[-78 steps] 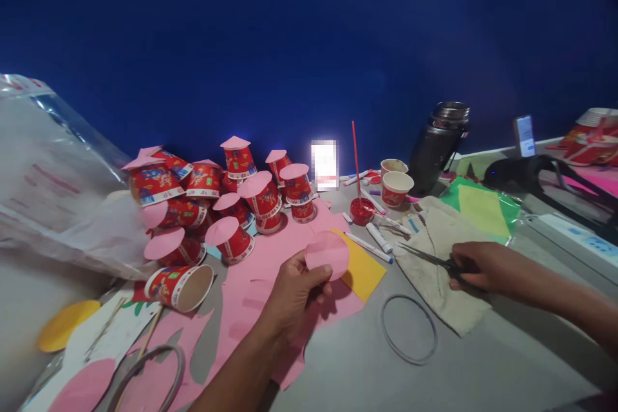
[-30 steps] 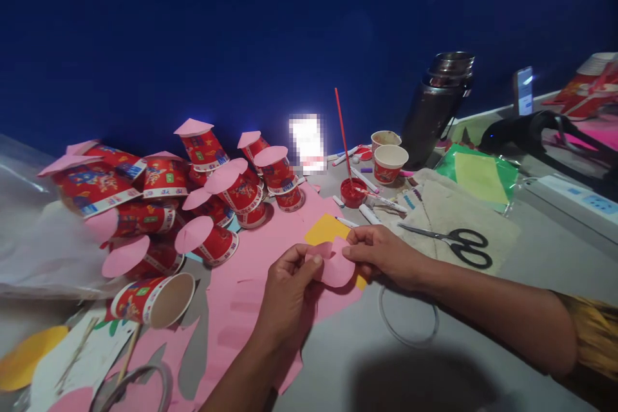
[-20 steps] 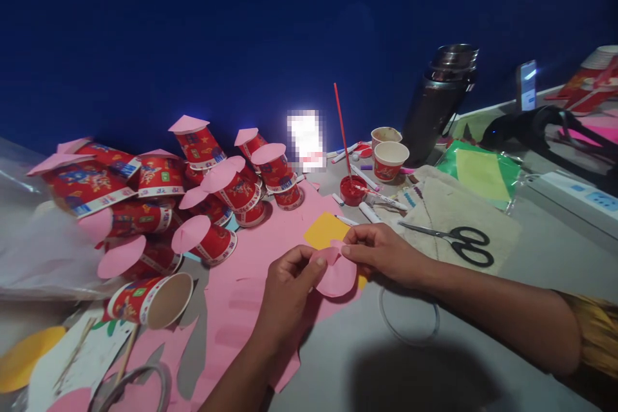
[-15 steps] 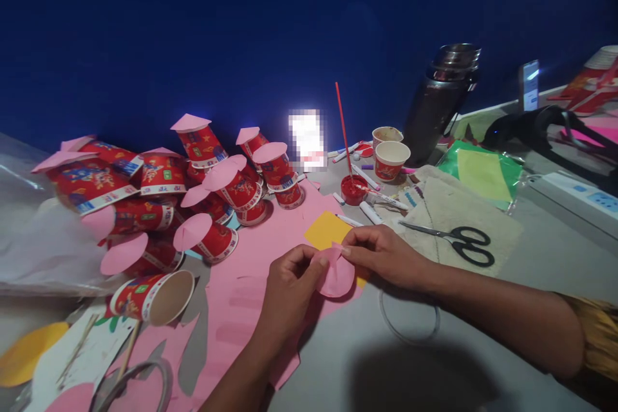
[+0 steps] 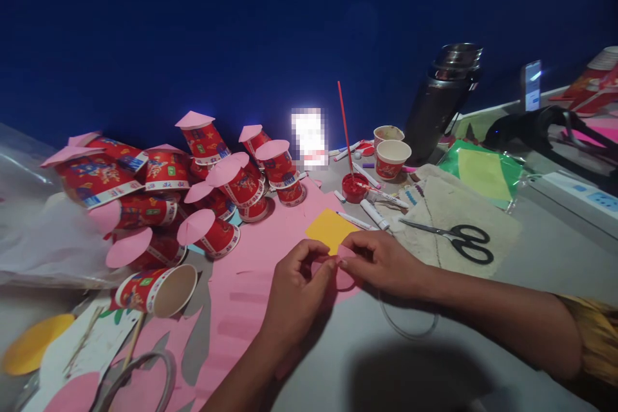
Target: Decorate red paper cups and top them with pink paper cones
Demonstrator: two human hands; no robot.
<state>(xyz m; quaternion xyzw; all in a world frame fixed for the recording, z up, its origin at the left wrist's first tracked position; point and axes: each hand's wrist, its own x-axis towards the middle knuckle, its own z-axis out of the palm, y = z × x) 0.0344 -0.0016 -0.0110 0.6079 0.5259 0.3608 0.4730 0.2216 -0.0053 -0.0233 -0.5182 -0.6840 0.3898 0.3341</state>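
Observation:
Between my two hands is a small pink paper circle [image 5: 344,280], mostly covered by my fingers. My left hand [image 5: 302,286] pinches its left side, thumb and fingertips pressed together. From the right, my right hand [image 5: 376,262] grips the upper right part, its fingertips meeting those of the left. Just beyond the fingers lies a yellow paper piece [image 5: 328,226], on top of a large pink paper sheet [image 5: 255,251]. To the left, several red paper cups [image 5: 219,236] wear pink paper cones [image 5: 196,226] on their upturned bases.
Black-handled scissors [image 5: 466,243] rest on a beige cloth [image 5: 497,232] at right. A red pot [image 5: 355,188] with a stick, markers [image 5: 375,214], two white-lined cups [image 5: 393,158] and a dark flask [image 5: 444,103] stand behind. One cup [image 5: 159,291] lies on its side, left. A power strip [image 5: 579,199] sits far right.
My fingertips have drawn together over the pink circle, which is tilted and now shows less of its face. The view has shifted slightly.

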